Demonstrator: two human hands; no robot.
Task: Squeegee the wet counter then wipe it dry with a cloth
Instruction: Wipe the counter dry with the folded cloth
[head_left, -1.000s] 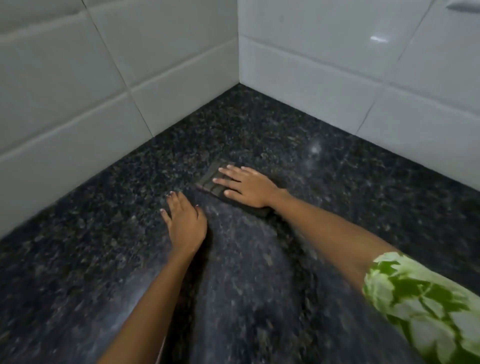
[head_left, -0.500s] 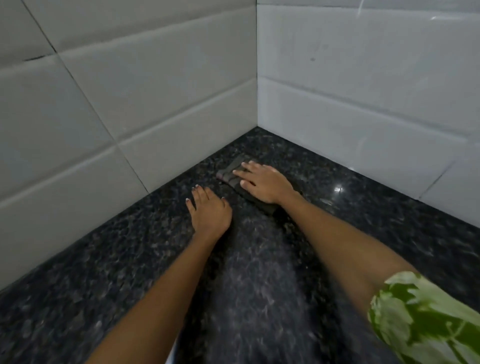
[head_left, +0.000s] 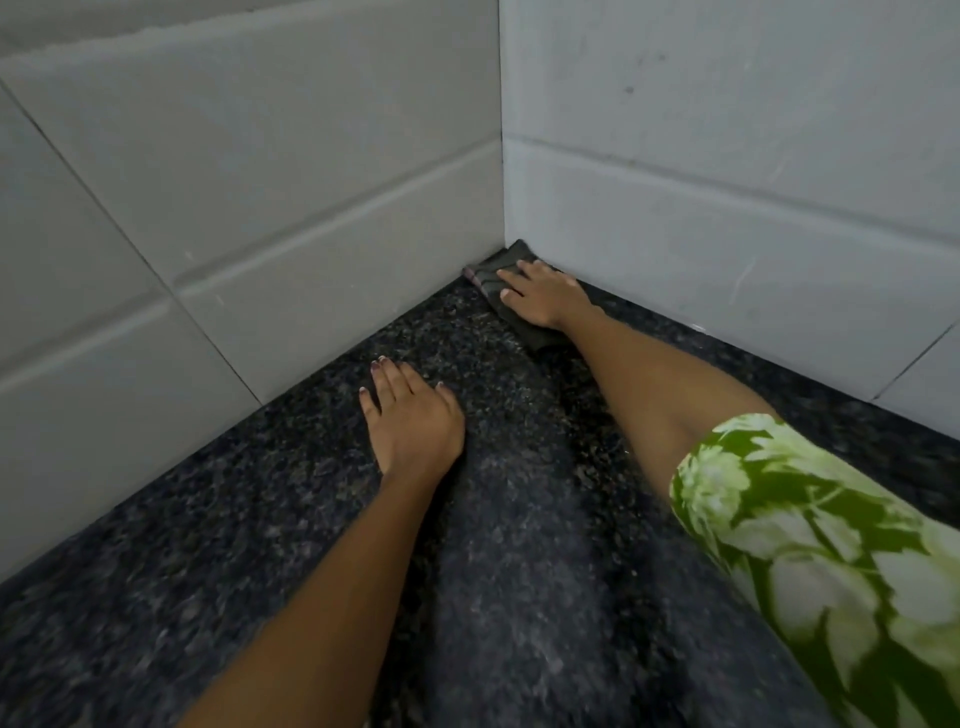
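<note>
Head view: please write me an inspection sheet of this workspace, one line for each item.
Surface: dark speckled granite counter, no standing water that I can tell.
Job's things: folded dark cloth pushed into the wall corner; squeegee: nothing seen.
Clutter: nothing seen.
Hands: right hand lies flat on the cloth with straight fingers; left hand rests flat on the bare counter, holding nothing.
Cables: nothing seen.
Surroundings: white tiled walls meet at the corner; green floral sleeve on the right arm.
</note>
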